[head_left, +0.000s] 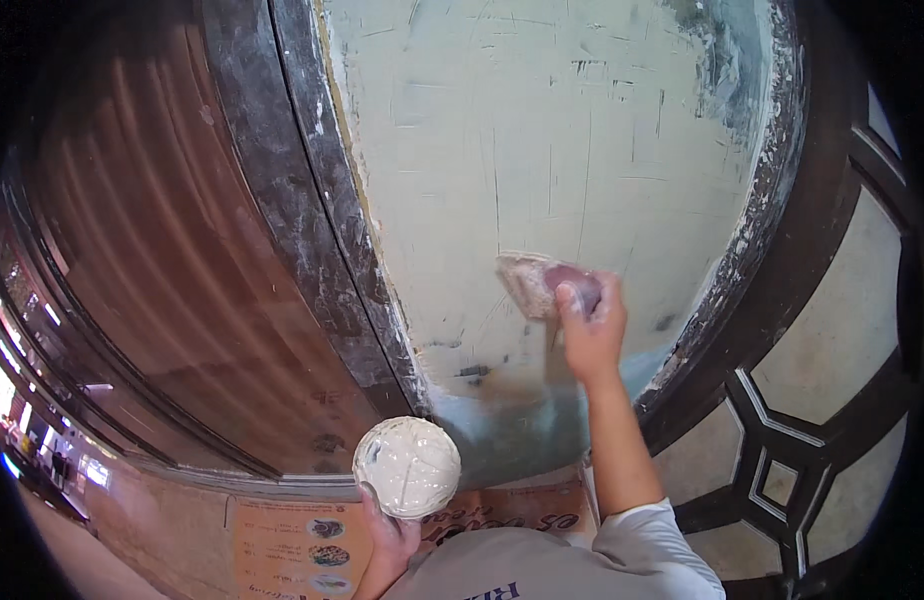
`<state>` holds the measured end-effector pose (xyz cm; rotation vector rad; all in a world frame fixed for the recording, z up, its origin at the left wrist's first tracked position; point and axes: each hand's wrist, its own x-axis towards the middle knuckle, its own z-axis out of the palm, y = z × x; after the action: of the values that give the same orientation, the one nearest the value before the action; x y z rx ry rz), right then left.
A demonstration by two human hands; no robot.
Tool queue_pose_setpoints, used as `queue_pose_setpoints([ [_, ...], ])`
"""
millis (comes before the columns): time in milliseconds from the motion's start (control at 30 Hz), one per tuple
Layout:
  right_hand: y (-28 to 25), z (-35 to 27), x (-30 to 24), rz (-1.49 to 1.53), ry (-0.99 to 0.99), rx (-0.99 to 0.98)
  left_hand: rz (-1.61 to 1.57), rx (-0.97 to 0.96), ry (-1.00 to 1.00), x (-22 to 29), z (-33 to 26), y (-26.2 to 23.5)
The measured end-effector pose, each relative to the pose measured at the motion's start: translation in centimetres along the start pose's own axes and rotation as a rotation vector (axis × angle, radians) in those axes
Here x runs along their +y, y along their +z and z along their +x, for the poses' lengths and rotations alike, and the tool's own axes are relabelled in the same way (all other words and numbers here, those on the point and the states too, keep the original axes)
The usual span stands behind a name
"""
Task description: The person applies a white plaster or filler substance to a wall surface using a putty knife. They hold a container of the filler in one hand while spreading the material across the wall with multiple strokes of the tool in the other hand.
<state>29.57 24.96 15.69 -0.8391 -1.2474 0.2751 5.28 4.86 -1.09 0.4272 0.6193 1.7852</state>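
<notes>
Putty knife [527, 282] is in the right hand [590, 325], fingers wrapped tight round its reddish handle, thumb side up against the wall. The blade is wide, caked in pale filler, and lies flat on the plaster. Its long axis runs roughly sideways, handle at the right, blade edge pointing left and a bit up. It sits in the lower right part of the pale panel, not far from the dark frame on that side.

Left hand [387, 535] is down low near the body, fingers curled under a round bowl [407, 466] and gripping it from below. The bowl is heaped with white putty, with a few grooves cut across the top. It's held well apart from the knife, below the panel's bottom edge.

Wall panel [542, 130] is pale greenish-white, patchy, full of thin scratches and scrape lines, with bluish-grey bare spots at the top right and along the bottom. A dark, paint-spattered frame [302, 200] runs down its left side and another curves down the right. Left of that is a brown ribbed shutter [162, 260]. On the right there's a dark lattice [802, 400] with pale panes. Below the bowl lies an orange printed sheet [302, 550] with small round pictures. Far left edge shows some bright lights, too blurry to make out.
</notes>
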Motion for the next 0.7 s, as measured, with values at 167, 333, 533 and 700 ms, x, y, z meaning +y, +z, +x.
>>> queue_pose_setpoints([
  [167,1.6,-6.1,4.3,-0.319,-0.317,-0.407,0.064,-0.036,-0.049,-0.8,0.5,0.4],
  [333,0.5,-1.1,2.1,-0.216,-0.016,-0.007,-0.010,-0.039,-0.066,-0.6,0.7,0.6],
  [533,0.9,-3.0,0.3,-0.231,-0.109,-0.369,-0.021,0.003,-0.048,-0.2,0.4,0.9],
  [700,2.6,-7.7,4.3,-0.284,-0.427,-0.536,-0.047,-0.019,-0.027,-0.1,0.4,0.7],
])
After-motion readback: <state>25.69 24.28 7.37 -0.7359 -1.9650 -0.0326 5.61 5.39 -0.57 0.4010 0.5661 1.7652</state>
